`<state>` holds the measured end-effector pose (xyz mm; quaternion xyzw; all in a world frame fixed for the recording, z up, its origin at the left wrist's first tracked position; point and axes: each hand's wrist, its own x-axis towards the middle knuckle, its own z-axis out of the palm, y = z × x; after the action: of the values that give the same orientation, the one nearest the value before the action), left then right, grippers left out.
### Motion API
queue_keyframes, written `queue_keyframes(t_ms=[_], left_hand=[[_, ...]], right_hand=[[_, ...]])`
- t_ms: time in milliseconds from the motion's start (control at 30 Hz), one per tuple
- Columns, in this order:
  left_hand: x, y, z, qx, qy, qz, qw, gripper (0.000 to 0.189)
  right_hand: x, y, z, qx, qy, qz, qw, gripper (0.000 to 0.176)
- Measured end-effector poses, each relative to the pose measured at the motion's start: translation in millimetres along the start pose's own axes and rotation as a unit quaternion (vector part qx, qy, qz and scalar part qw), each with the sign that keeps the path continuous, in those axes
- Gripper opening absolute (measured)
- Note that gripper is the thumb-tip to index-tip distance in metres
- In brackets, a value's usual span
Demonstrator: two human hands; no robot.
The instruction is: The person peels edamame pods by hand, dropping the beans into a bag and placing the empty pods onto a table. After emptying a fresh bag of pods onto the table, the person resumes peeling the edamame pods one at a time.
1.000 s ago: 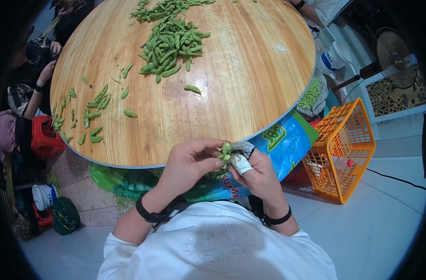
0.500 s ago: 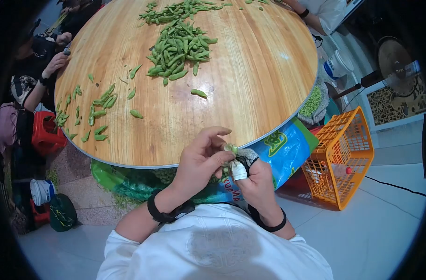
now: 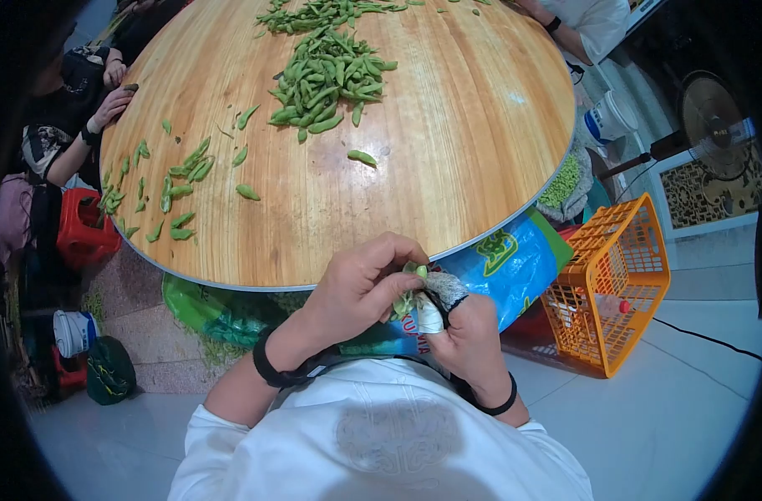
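My left hand [image 3: 360, 288] and my right hand [image 3: 456, 321] meet just below the near rim of the round wooden table [image 3: 448, 167]. Together they pinch a green bean pod [image 3: 408, 288]. My right hand wears a grey fingerless glove, and its thumb is wrapped in white tape. A big heap of green pods [image 3: 327, 79] lies at the table's far middle. One single pod [image 3: 363, 156] rests nearer to me. Scattered pods [image 3: 176, 188] lie along the left side.
A blue and green printed sack [image 3: 506, 263] hangs under the table's near edge. An orange plastic basket [image 3: 611, 280] stands on the floor at right, beside a fan [image 3: 715, 113]. Another person's hands [image 3: 114, 96] work at the left edge, above a red stool [image 3: 80, 230].
My left fingers have curled down tighter over the pod. The view has shifted slightly, so the table sits a bit higher in the frame.
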<state>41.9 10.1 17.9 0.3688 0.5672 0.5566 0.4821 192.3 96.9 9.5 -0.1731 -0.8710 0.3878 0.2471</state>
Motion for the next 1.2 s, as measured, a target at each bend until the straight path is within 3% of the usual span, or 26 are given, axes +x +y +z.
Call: queue_keyframes(t_ms=[167,300,367,400,467,700,767,900,967,1200], left_hand=[[0.6,-5.3,6.4,0.200,0.037,0.179,0.963,0.020],[-2.3,-9.9,9.0,0.176,0.033,0.096,0.979,0.020],[1.6,-21.0,12.9,0.168,0.087,0.200,0.961,0.014],[-0.8,-18.5,12.1,0.170,0.089,0.201,0.961,0.014],[-5.4,-7.8,10.4,0.010,0.031,0.028,0.999,0.015],[-15.2,-20.1,6.4,0.134,0.051,0.076,0.987,0.015],[-18.8,-18.5,5.4,0.239,0.037,0.129,0.962,0.010],[-19.0,-10.8,5.1,0.210,0.050,0.088,0.973,0.010],[-18.3,-11.4,2.1,0.193,0.033,0.010,0.981,0.013],[-20.7,-8.5,-4.5,0.246,0.016,0.126,0.961,0.024]], right_hand=[[-4.9,0.6,-1.7,-0.043,0.000,-0.007,0.999,0.017],[-6.9,1.1,-2.5,-0.063,-0.005,-0.004,0.998,0.018],[-4.6,-1.0,-4.1,-0.049,0.000,0.011,0.999,0.018],[-3.1,-1.6,-4.8,-0.034,0.006,0.028,0.999,0.019],[-3.3,1.9,-6.6,-0.015,0.005,0.035,0.999,0.019],[-6.5,10.4,-8.9,-0.087,0.037,0.052,0.994,0.021],[-9.1,15.8,-8.0,-0.099,0.036,0.052,0.993,0.023],[-3.9,14.4,-2.4,-0.112,0.049,0.044,0.992,0.028],[-4.1,12.8,0.4,-0.090,0.042,0.013,0.995,0.028],[-4.2,21.0,3.2,-0.076,0.049,-0.082,0.993,0.032]])
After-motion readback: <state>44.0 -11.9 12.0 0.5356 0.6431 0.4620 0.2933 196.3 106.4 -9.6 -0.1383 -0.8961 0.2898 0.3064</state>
